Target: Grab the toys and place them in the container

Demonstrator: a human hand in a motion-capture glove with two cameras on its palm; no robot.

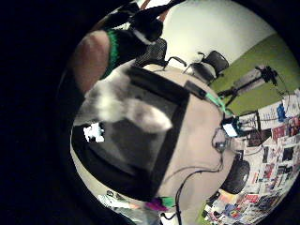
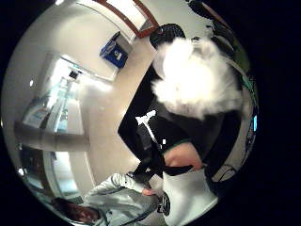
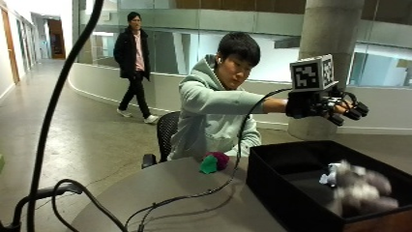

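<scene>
Plush toy (image 3: 357, 186): fluffy grey-white pile. Container (image 3: 283, 186): matt black walls, stiff. Table (image 3: 193, 203): smooth matt grey-beige top. Second toy (image 3: 213, 162): soft green and magenta cloth. Right hand (image 3: 325, 106): black fabric glove.

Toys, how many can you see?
2. A grey-and-white fluffy toy is inside the black container, blurred, below the gloved right hand. A green-and-purple toy sits on the table beside the container. Others could be hidden inside.

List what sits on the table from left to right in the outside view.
Green and purple plush toy → black rectangular container → grey and white fluffy toy inside it. The black-gloved hand hangs open above the container.
</scene>
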